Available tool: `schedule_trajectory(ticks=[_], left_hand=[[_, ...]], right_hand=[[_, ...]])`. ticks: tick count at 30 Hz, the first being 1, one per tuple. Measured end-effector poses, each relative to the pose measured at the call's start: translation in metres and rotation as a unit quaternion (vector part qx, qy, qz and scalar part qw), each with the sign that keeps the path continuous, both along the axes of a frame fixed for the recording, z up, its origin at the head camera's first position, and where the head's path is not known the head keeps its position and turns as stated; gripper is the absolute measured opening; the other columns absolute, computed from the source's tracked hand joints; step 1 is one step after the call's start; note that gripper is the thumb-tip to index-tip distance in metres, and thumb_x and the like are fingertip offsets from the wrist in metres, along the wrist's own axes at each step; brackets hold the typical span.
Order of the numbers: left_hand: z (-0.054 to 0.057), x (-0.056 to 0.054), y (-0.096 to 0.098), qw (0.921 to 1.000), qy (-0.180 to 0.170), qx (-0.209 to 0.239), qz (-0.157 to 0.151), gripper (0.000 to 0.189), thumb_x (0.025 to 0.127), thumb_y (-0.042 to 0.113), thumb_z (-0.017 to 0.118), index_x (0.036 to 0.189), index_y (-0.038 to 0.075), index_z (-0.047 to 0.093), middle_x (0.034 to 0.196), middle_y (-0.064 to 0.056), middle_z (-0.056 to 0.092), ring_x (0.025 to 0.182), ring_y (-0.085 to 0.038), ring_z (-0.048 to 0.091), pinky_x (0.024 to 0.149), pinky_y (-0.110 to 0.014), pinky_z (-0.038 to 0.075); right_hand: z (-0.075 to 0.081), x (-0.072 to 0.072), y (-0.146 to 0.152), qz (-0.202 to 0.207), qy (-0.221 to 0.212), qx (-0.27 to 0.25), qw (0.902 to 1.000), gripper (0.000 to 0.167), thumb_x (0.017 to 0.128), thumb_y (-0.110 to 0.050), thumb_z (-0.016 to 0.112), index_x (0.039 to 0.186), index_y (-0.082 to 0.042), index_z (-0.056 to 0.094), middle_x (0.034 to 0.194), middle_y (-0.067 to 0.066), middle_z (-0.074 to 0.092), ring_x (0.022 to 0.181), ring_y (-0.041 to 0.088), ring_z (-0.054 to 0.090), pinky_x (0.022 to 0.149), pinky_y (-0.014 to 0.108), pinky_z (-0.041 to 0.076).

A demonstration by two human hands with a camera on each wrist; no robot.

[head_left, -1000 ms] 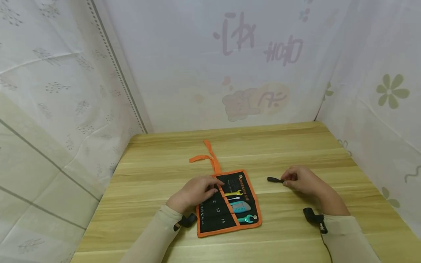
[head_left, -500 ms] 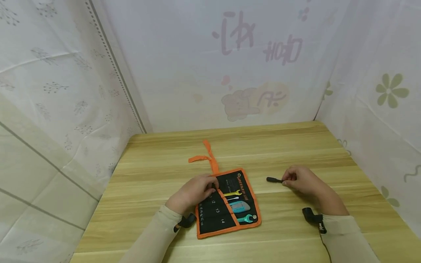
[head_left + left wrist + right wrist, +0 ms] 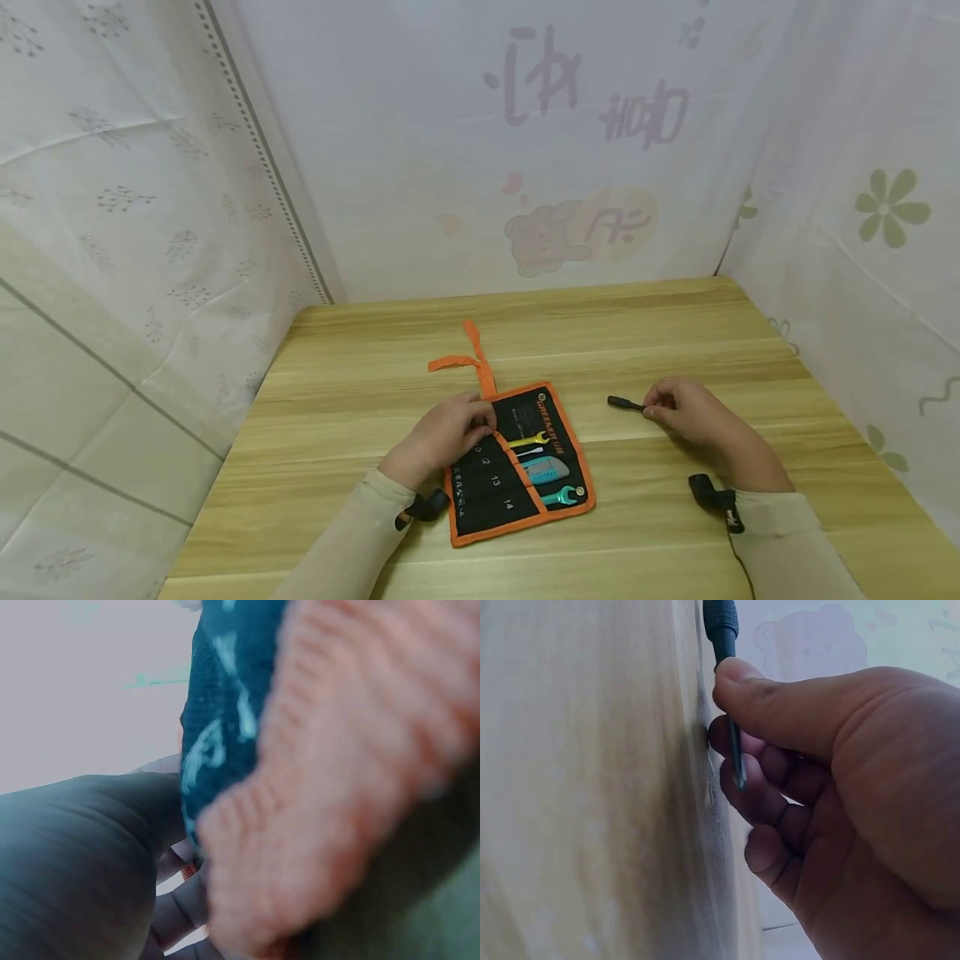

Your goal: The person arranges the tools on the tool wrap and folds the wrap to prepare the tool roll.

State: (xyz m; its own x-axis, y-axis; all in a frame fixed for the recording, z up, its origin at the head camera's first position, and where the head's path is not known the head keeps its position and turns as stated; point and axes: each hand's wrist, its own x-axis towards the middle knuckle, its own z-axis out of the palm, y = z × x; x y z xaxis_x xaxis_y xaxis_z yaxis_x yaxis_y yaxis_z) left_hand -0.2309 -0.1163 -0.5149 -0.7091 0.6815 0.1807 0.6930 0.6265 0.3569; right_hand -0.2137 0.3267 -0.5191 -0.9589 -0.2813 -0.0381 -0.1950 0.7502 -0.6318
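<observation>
A black tool pouch (image 3: pixel 517 415) with orange trim lies open on the table. At its pocket edge my left hand (image 3: pixel 447 427) pinches the cloth with curled fingers and thumb. The blurred left wrist view has the pouch's white-lettered cloth (image 3: pixel 217 742) close to the lens. Out to the right, my right hand (image 3: pixel 686 408) pinches a small black screwdriver (image 3: pixel 625 403) by its thin shaft. Its ribbed handle points away to the left, while the tip (image 3: pixel 740 780) shows between thumb and fingers. The pouch's pockets hold a yellow wrench (image 3: pixel 531 440), a teal utility knife (image 3: pixel 547 471) and a green wrench (image 3: pixel 562 496).
A wood-grain table (image 3: pixel 637 542) carries everything. Two orange ties (image 3: pixel 480 362) stretch from the pouch toward the back. A slim pale-tipped tool (image 3: pixel 531 452) sits in a pocket beside the yellow wrench. Printed curtains (image 3: pixel 412 167) surround the table's back and sides.
My left fingers, stretched over the pocket edge earlier, have curled and gripped it. The pouch has shifted slightly left. In my right hand the screwdriver's handle end has tipped up a little.
</observation>
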Motion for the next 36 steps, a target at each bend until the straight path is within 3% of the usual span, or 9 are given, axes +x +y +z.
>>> schedule_trajectory(ticks=[10,18,28,36], left_hand=[[-0.002,0.001,-0.001,1.0000,0.002,0.002,0.002,0.008,0.100,0.019,0.076,0.099,0.025,0.071,0.092,0.010,0.055,0.080,-0.007,0.052,0.072,-0.028,0.051],[0.001,0.002,0.001,1.0000,-0.003,0.007,0.004,0.008,0.100,0.019,0.075,0.098,0.025,0.071,0.092,0.012,0.054,0.079,-0.007,0.051,0.071,-0.028,0.050],[0.003,0.003,0.001,0.9999,-0.012,-0.003,0.010,0.006,0.101,0.019,0.074,0.099,0.025,0.071,0.094,0.008,0.057,0.081,-0.008,0.052,0.072,-0.029,0.050],[0.001,0.002,0.000,1.0000,-0.008,0.002,0.006,0.005,0.101,0.020,0.074,0.100,0.024,0.071,0.094,0.011,0.055,0.081,-0.007,0.052,0.072,-0.028,0.051]], right_hand=[[-0.004,-0.002,-0.003,-0.003,-0.004,-0.006,1.0000,0.005,0.100,-0.015,0.074,0.095,-0.015,0.073,0.087,-0.003,0.066,0.078,0.017,0.057,0.070,0.031,0.049],[0.005,-0.002,-0.016,-0.008,0.014,-0.003,0.9999,0.009,0.100,-0.010,0.073,0.108,-0.012,0.078,0.093,-0.003,0.068,0.084,0.016,0.060,0.072,0.030,0.052],[0.012,-0.005,-0.035,0.016,0.083,0.015,0.9963,0.004,0.096,-0.015,0.078,0.092,-0.014,0.078,0.083,-0.010,0.063,0.075,0.013,0.055,0.065,0.029,0.048],[0.016,-0.008,-0.057,0.046,0.083,0.021,0.9953,0.009,0.095,-0.014,0.079,0.092,-0.021,0.076,0.086,-0.012,0.064,0.075,0.012,0.054,0.065,0.030,0.048]])
